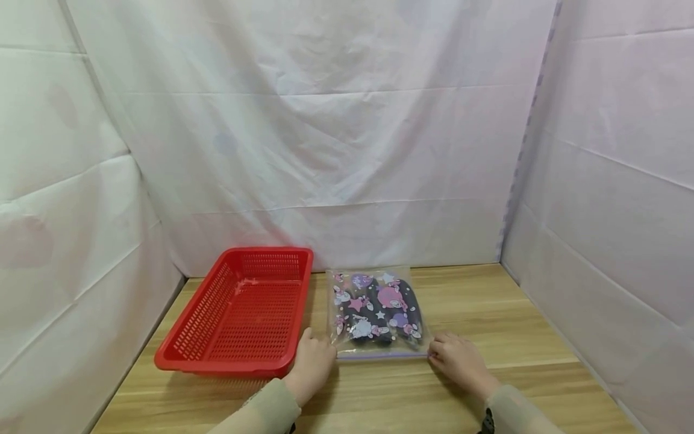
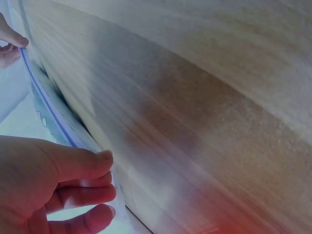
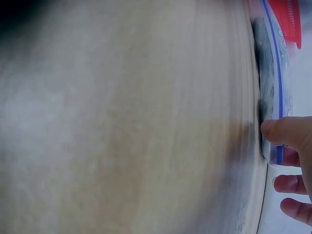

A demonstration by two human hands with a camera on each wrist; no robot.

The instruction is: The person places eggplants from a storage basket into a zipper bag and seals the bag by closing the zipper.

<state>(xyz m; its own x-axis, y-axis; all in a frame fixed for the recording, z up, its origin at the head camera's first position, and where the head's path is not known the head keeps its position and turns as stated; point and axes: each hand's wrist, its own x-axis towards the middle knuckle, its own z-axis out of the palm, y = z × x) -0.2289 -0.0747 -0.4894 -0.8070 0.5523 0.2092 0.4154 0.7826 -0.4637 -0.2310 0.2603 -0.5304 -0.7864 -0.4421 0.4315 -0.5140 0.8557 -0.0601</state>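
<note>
A clear zip bag (image 1: 355, 349) lies on the wooden table, its purple zip strip (image 1: 382, 356) along the near edge. Pink and purple figures and stars show on it, with something dark inside; whether the print is on the bag or its contents I cannot tell. My left hand (image 1: 311, 364) pinches the near left corner of the bag between thumb and fingers. At the near right corner, my right hand (image 1: 461, 361) pinches the strip's end; in the right wrist view its thumb (image 3: 280, 130) lies over the strip, with the other fingers behind.
A red plastic basket (image 1: 303, 301) with slotted walls stands just left of the bag, close to my left hand. White cloth (image 1: 347, 150) hangs behind the wooden table (image 1: 504, 337) and along both sides.
</note>
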